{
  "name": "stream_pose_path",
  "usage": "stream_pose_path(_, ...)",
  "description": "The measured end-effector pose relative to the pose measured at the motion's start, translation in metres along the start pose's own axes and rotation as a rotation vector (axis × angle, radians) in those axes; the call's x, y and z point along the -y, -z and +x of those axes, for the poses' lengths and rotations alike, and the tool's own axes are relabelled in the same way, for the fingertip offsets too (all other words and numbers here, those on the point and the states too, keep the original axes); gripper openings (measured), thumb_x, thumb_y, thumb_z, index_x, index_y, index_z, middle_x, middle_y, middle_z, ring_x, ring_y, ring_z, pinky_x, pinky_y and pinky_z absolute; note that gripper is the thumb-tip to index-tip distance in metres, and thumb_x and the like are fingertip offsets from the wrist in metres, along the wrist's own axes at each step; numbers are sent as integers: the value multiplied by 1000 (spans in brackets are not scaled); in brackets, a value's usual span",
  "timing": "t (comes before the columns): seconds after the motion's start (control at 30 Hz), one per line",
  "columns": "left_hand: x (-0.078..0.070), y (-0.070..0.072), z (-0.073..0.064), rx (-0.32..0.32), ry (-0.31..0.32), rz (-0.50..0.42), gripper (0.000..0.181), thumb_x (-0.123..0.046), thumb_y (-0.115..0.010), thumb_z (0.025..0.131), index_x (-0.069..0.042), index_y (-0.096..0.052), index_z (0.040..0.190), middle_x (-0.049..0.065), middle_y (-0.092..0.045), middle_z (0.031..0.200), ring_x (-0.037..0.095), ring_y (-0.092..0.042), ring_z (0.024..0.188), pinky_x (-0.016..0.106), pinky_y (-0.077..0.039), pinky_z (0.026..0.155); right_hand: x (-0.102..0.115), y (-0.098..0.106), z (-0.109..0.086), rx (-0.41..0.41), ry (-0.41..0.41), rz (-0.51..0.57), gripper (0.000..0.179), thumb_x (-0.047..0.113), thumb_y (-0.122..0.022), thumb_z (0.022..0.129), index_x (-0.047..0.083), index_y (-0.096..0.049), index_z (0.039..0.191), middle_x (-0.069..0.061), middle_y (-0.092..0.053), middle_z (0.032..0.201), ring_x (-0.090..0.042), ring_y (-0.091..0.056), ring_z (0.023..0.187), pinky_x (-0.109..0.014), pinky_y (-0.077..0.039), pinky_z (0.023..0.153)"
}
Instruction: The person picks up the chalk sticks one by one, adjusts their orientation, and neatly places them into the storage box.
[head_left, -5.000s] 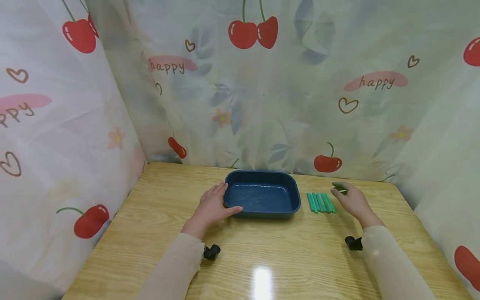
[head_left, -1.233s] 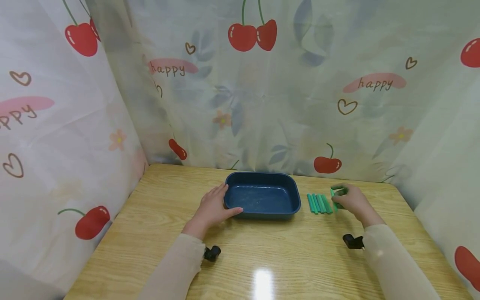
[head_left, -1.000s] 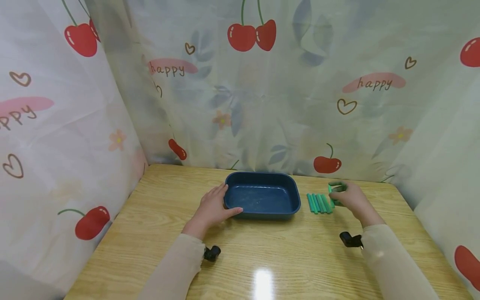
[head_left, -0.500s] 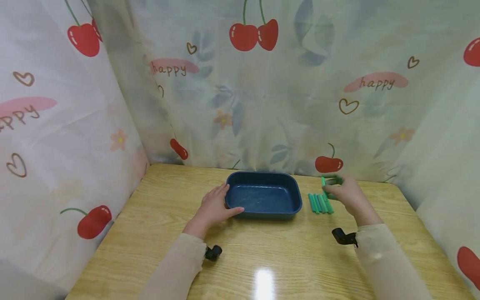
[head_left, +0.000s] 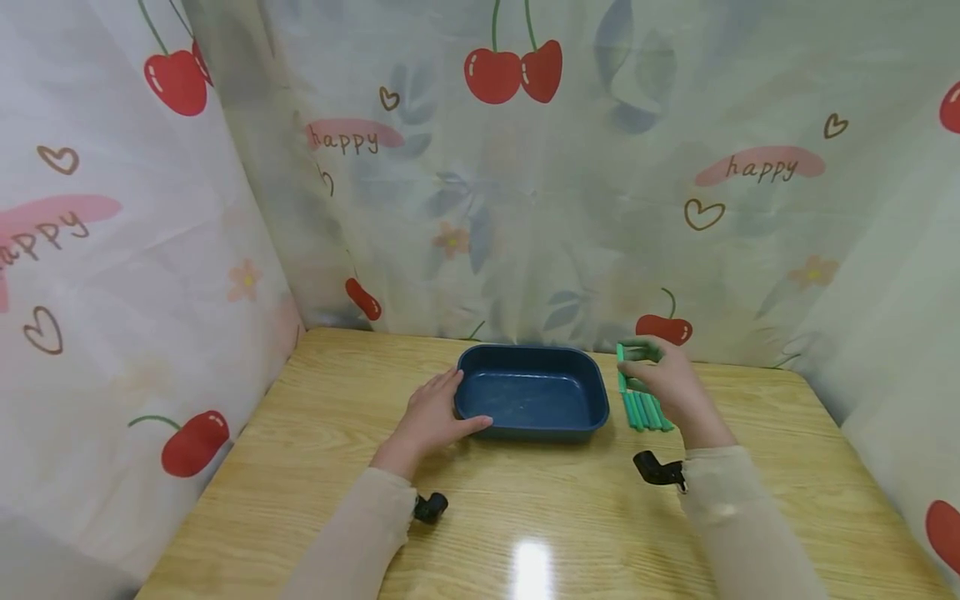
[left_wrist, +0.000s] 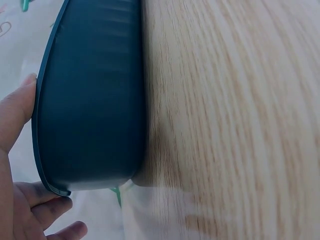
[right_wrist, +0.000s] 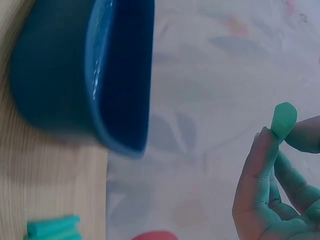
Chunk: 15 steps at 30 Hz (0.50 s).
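Note:
A dark blue rectangular tub [head_left: 532, 432] stands near the table's back edge. My left hand [head_left: 429, 417] holds its near left corner, thumb along the front rim and fingers at the left side; the left wrist view shows thumb and fingertips at the rim of the tub [left_wrist: 92, 100]. Raised beside the tub's right end, my right hand [head_left: 662, 377] pinches a green stick [head_left: 621, 360] upright between thumb and fingers. The end of that stick [right_wrist: 284, 120] faces the right wrist camera. Below this hand lie several green sticks [head_left: 647, 412] in a row, partly overlapped by it.
The wooden table [head_left: 525, 500] ends at a patterned curtain [head_left: 517, 208] with cherries, which rises behind and on both sides. Black wrist cameras hang from the left sleeve [head_left: 431, 507] and the right sleeve [head_left: 658, 469]. The tub's interior [head_left: 528, 400] faces up.
My right hand took one green stick from the right end of the row, then lifted it and carried it left toward the tub. My left hand stays at the tub's corner.

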<state>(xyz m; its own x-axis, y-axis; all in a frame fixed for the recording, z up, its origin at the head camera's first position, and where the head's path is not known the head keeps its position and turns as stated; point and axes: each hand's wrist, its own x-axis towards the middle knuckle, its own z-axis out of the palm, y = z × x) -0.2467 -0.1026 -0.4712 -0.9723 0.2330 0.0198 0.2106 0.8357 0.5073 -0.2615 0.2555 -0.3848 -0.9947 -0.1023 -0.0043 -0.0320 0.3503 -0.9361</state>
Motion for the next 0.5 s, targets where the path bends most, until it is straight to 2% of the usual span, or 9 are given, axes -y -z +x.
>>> stream_pose_path(0.2,1,-2,0,-1,1,0,105,-69,-68,83,-8,-28,158,9,-27,164,32,-23,150,55,-16,120,10,-15,6,3,4,35,50,9,-64,96,-3,-49,142,-19,-55,122,-20,-58,101,-29,-55,83)
stream_pose_path(0.5,0,-1,1,-3,12,-1,106,-70,-67,82,-9,-28,159,9,-27,163,32,-23,150,55,-16,120,27,-39,15,26,4,119,50,8,-63,97,-5,-47,142,-20,-55,122,-15,-63,97,-28,-56,83)
